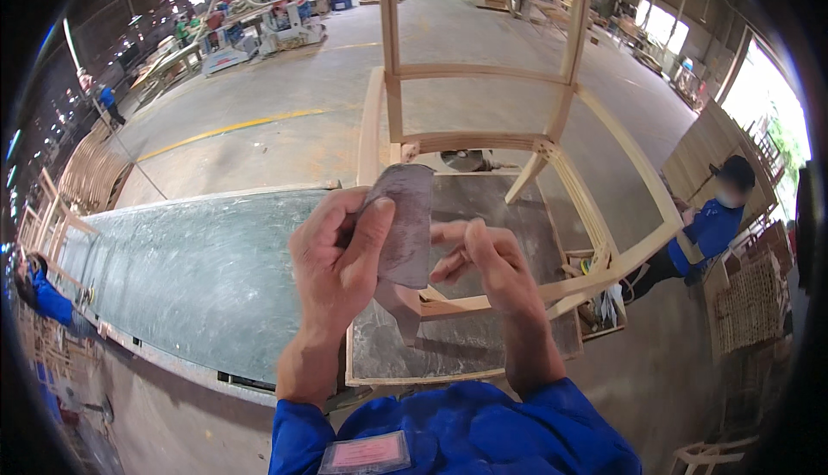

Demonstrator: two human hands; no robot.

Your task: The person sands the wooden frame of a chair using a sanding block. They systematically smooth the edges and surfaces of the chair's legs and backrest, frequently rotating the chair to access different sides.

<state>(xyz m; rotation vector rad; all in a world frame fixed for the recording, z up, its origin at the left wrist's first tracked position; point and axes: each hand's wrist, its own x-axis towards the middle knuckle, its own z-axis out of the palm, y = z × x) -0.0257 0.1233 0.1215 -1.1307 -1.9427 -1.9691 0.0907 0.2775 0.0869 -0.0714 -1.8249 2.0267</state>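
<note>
My left hand [335,255] grips a worn, greyish-purple sheet of sandpaper [405,225], thumb pressed on its face and fingers behind it. A loose strip [401,307] of the sheet hangs down below. My right hand [492,264] is at the sheet's right edge, its fingers loosely bent and apart, with nothing visible in them; whether a fingertip touches the edge I cannot tell. Beyond both hands an unfinished wooden chair frame [479,141] stands on a dark-topped work table [457,354]. Part of its front rail is hidden behind my hands and the sheet.
To the left runs a long grey-green bench [190,259]. A box of small items [604,315] sits beside the table at right. Further right a person in blue [716,225] stands near stacked wood pieces [750,294]. Machines [285,26] line the far left.
</note>
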